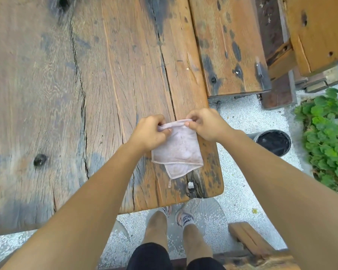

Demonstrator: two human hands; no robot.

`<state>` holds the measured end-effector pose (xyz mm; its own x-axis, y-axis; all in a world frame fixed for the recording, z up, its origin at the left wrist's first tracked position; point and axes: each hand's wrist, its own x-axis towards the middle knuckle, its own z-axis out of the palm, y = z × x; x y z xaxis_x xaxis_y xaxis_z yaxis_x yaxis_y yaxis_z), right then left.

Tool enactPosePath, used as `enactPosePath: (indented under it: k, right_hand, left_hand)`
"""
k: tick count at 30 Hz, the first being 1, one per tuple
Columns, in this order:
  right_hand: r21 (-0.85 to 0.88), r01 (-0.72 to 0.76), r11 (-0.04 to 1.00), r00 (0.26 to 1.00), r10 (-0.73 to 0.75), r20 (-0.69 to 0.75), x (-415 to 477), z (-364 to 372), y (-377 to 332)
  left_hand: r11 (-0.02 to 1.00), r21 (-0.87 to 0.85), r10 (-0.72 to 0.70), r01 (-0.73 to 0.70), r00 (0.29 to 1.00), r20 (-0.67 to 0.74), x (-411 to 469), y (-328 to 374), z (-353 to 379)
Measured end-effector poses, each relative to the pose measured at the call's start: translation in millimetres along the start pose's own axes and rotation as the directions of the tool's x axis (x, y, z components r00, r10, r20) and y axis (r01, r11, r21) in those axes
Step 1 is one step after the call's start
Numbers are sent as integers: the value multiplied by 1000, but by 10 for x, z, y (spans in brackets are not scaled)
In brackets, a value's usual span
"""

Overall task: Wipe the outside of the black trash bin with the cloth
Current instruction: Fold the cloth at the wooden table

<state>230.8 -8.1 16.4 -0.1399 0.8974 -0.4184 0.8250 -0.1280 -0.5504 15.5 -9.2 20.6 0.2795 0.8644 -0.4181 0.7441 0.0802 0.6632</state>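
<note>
Left hand (148, 133) and right hand (205, 124) pinched top fold of pale pink cloth (179, 151) over weathered wooden table (86, 84); round black trash bin (272, 142) stood right, apart.

Both bare arms reach forward and inward, forearms converging so the hands meet close together. The left hand (149, 132) is curled into a loose fist, knuckles up, thumb and fingers pinched shut on one top corner of the cloth (179, 149). The right hand (203, 124) mirrors it, fingers bent and pinching the other corner. Bare legs and sandalled feet stand below.
</note>
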Motion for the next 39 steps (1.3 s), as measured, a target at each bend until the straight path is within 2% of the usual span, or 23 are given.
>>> enactPosePath:
  k: [2, 3, 4, 5, 6, 8, 10, 14, 16, 18, 19, 21, 23, 25, 26, 28, 31, 32, 34, 35, 36, 38, 39]
  right_hand:
    - [-10, 23, 1000, 999, -23, -23, -21, -14, 7]
    - [-21, 31, 999, 999, -32, -26, -30, -17, 12]
    - [-36, 34, 999, 999, -35, -19, -39, -12, 17]
    - [-55, 35, 998, 999, -36, -8, -44, 4, 25]
    - [-78, 34, 996, 999, -34, 4, -46, 30, 33]
    - [-115, 14, 993, 1000, -13, 5, -59, 91, 36]
    - [-138, -26, 990, 999, 21, -33, -72, 143, 29]
    - [-63, -40, 997, 998, 36, -55, -127, 213, 44]
    - [-1, -58, 998, 997, 58, -46, -170, 234, 65]
    - [107, -133, 985, 988, 141, -69, -209, 248, 72]
    - [218, -193, 957, 975, 212, -66, -217, 245, 75]
    - [453, -321, 832, 938, 345, 30, -233, 225, 84]
    - [549, -410, 729, 905, 402, 143, -258, 178, 115]
    - [634, -445, 633, 880, 440, 179, -297, 129, 157]
    - [688, -447, 572, 871, 455, 187, -314, 109, 178]
    - [763, -443, 470, 859, 467, 211, -358, 72, 209]
    - [828, -417, 376, 874, 415, 252, -423, 13, 230]
    - [854, -395, 340, 887, 384, 257, -435, -9, 230]
    - [891, -371, 262, 898, 347, 271, -435, -39, 216]
    - [887, -375, 269, 895, 354, 270, -425, -38, 204]
    - [865, -378, 330, 894, 373, 248, -406, -23, 192]
    - [791, -367, 490, 901, 398, 171, -356, 30, 178]
    - [765, -356, 536, 906, 397, 144, -328, 56, 173]
  left_hand:
    - [988, -139, -61, 60, 998, -4, -59, 48, 7]
    - [940, -307, -145, 150, 989, 38, -104, 82, 8]
    - [829, -491, -242, 267, 963, 115, -155, 119, 18]
    - [678, -632, -317, 375, 925, 208, -207, 151, 38]
    - [534, -719, -365, 444, 889, 278, -261, 186, 61]
    - [321, -808, -440, 494, 833, 334, -342, 223, 129]
    - [183, -844, -501, 504, 787, 361, -414, 209, 187]
    - [111, -870, -473, 481, 795, 380, -563, 123, 254]
    - [130, -879, -516, 459, 788, 335, -630, 100, 330]
    - [233, -878, -582, 419, 783, 219, -702, 105, 419]
    - [287, -877, -581, 385, 798, 161, -728, 120, 465]
    - [324, -897, -545, 301, 835, 83, -780, 172, 533]
    - [369, -905, -520, 211, 854, -13, -828, 245, 579]
    - [453, -873, -512, 182, 854, -88, -864, 311, 630]
    - [476, -860, -519, 186, 848, -104, -879, 335, 663]
    - [455, -863, -553, 218, 829, -82, -910, 360, 736]
    - [427, -859, -602, 281, 798, -38, -952, 345, 806]
    - [460, -830, -613, 317, 789, -38, -974, 324, 828]
    - [598, -693, -608, 402, 791, -66, -1021, 267, 867]
    - [678, -589, -595, 440, 799, -87, -1037, 235, 881]
    - [742, -475, -586, 472, 801, -120, -1036, 204, 889]
    - [814, -271, -574, 514, 785, -234, -999, 151, 874]
    - [836, -198, -549, 512, 781, -297, -959, 124, 849]
